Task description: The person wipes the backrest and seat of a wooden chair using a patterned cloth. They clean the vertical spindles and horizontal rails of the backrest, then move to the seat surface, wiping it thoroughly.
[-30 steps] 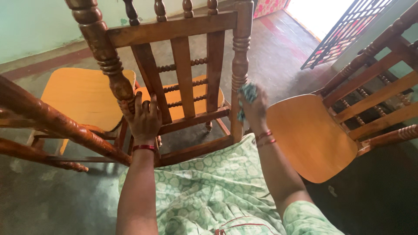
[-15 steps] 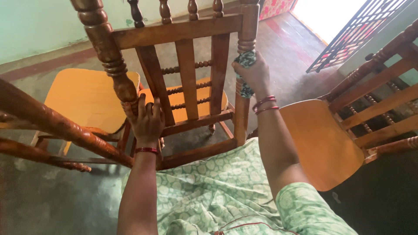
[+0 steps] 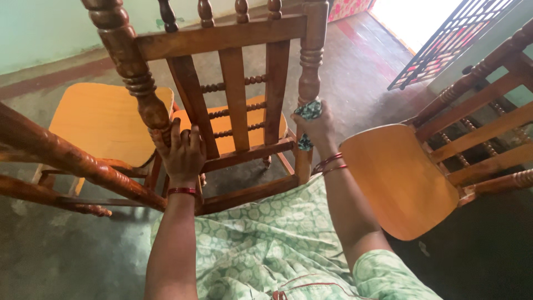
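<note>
The right hand (image 3: pixel 317 129) is closing its fingers around a bunched green patterned cloth (image 3: pixel 307 111), pressing it against the turned right post (image 3: pixel 308 83) of a wooden chair back (image 3: pixel 222 36). Left of that grip, across three flat slats (image 3: pixel 235 94), the left hand (image 3: pixel 182 151) is wrapping firmly around the chair's left post (image 3: pixel 136 72), fingers spread on the wood. Beyond the slats, a yellow chair seat (image 3: pixel 111 119) is showing. Right of the cloth, another chair (image 3: pixel 400 172) is lying tipped, its seat facing the hand. Below both wrists, a green printed garment (image 3: pixel 261 244) is filling the view.
</note>
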